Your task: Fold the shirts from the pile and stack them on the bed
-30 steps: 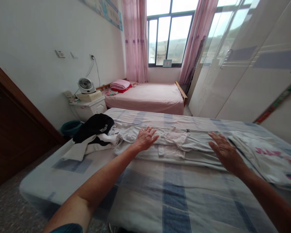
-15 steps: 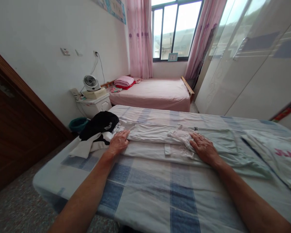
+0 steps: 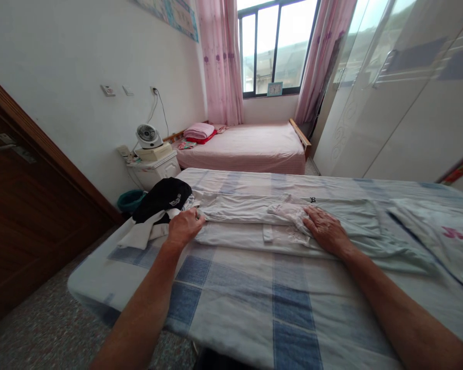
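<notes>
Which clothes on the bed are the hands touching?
The long pale garment laid flat across the bed's middle: left hand grips its end, right hand presses it. The black-and-white pile and printed piece lie untouched.

1. I am pressing my left hand (image 3: pixel 183 226) and right hand (image 3: pixel 324 230) onto a pale mint-white garment (image 3: pixel 250 226) with a faint pink patch.
2. It is lying on a bedsheet (image 3: pixel 254 298) checked in blue, grey and white.
3. A black and white garment (image 3: pixel 156 208) is sitting beside it.
4. A white garment with pink lettering (image 3: pixel 443 234) is lying right.
5. Farther back, pink curtains (image 3: pixel 219 61) are hanging above a pink bed (image 3: pixel 250 149).
</notes>
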`<state>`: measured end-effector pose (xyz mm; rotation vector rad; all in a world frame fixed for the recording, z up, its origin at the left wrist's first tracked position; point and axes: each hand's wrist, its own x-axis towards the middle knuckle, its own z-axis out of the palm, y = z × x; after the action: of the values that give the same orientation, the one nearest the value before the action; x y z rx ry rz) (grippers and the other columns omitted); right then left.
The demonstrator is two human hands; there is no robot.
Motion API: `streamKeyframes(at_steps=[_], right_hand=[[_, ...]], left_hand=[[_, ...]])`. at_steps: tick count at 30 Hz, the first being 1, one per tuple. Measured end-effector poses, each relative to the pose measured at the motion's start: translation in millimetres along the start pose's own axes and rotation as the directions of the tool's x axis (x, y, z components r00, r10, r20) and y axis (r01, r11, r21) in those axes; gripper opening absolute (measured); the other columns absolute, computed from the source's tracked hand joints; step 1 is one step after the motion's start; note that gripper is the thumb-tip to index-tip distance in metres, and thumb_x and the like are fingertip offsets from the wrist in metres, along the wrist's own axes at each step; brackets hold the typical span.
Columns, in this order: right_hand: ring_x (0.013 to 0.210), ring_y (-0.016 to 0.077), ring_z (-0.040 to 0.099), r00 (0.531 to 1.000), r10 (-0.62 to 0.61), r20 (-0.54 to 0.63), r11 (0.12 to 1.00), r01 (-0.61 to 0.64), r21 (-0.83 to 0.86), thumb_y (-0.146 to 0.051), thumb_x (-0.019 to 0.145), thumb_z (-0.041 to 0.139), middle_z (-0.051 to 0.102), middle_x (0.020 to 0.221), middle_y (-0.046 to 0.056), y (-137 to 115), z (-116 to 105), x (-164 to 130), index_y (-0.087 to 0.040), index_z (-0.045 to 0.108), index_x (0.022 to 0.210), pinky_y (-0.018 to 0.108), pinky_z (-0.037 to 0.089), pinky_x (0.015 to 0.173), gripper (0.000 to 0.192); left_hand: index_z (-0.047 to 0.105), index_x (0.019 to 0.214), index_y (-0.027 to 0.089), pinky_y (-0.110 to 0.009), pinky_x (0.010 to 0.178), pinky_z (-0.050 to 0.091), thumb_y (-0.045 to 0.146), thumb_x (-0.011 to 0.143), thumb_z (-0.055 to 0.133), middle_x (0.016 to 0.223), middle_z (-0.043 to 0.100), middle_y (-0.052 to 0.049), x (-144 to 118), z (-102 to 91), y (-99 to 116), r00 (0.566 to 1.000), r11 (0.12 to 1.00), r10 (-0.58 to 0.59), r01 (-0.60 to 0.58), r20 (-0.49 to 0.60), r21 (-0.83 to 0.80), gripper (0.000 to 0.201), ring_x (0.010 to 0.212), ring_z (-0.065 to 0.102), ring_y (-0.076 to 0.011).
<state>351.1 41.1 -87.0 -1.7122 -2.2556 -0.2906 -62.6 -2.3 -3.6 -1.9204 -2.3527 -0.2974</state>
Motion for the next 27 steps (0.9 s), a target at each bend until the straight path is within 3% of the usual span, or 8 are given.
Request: streamKeyframes(at_steps=[5,10,14,19,21,24,27], right_hand=[[0.132,0.0220,0.040,1.000,0.025,0.001,1.000,-0.025,0.011,-0.043,0.093,0.022,0.047,0.141,0.010,-2,0,-1,-0.014,0.049,0.134,0.038,0.029,0.110,0.057],[0.132,0.0231,0.039,1.000,0.019,0.007,1.000,-0.019,-0.003,-0.044,0.094,0.020,0.047,0.141,0.011,-1,1,0,-0.013,0.049,0.134,0.039,0.029,0.109,0.058],[0.131,0.0229,0.041,1.000,0.002,-0.018,1.000,-0.002,0.000,-0.044,0.094,0.021,0.048,0.140,0.011,-1,1,0,-0.013,0.049,0.133,0.039,0.029,0.109,0.057],[0.132,0.0231,0.039,1.000,0.016,0.011,1.000,-0.017,0.019,-0.044,0.094,0.021,0.046,0.142,0.011,-1,0,0,-0.014,0.048,0.135,0.040,0.029,0.109,0.057],[0.132,0.0237,0.039,1.000,0.022,0.016,0.999,-0.022,0.028,-0.044,0.094,0.021,0.046,0.142,0.011,-1,0,0,-0.014,0.048,0.135,0.041,0.029,0.109,0.058],[0.132,0.0243,0.039,1.000,0.017,0.016,0.999,-0.017,0.033,-0.043,0.094,0.022,0.046,0.141,0.012,-2,-1,0,-0.013,0.048,0.135,0.042,0.030,0.108,0.057],[0.131,0.0243,0.040,1.000,0.019,0.006,0.999,-0.020,0.041,-0.043,0.093,0.023,0.047,0.141,0.012,-3,-2,0,-0.013,0.048,0.134,0.042,0.030,0.108,0.056]], left_hand=[[0.064,0.098,0.014,-0.035,0.074,0.048,0.047,0.084,0.048,0.091,0.069,-0.016,-12,-8.2,12,0.995,0.990,0.031,-0.043,0.091,0.136,0.040,0.091,0.066,-0.0311],[0.066,0.097,0.016,-0.038,0.076,0.048,0.051,0.087,0.042,0.097,0.069,-0.018,-22,-18.7,16,0.971,0.982,-0.022,-0.024,0.237,0.187,0.044,0.094,0.065,-0.0326],[0.064,0.098,0.015,-0.038,0.077,0.047,0.050,0.085,0.045,0.099,0.068,-0.018,-22,-12.9,8,0.969,0.986,-0.004,-0.037,0.249,0.163,0.042,0.096,0.064,-0.0330],[0.061,0.093,0.016,-0.033,0.077,0.047,0.032,0.078,0.055,0.091,0.068,-0.012,-12,3.6,1,0.972,0.997,0.072,-0.064,0.222,-0.041,0.023,0.090,0.064,-0.0273],[0.060,0.094,0.016,-0.031,0.078,0.046,0.024,0.076,0.053,0.091,0.068,-0.010,-8,8.3,2,0.977,0.986,0.051,-0.015,0.208,-0.169,0.020,0.090,0.064,-0.0241],[0.053,0.115,0.014,-0.030,0.082,0.046,0.024,0.079,0.051,0.094,0.068,-0.009,-4,13.6,6,0.984,0.929,-0.062,0.117,0.164,-0.352,0.037,0.090,0.064,-0.0218],[0.035,0.137,0.011,-0.032,0.088,0.045,0.038,0.082,0.053,0.108,0.066,-0.014,-1,20.7,8,0.985,0.880,-0.119,0.164,0.127,-0.446,0.063,0.102,0.062,-0.0238]])
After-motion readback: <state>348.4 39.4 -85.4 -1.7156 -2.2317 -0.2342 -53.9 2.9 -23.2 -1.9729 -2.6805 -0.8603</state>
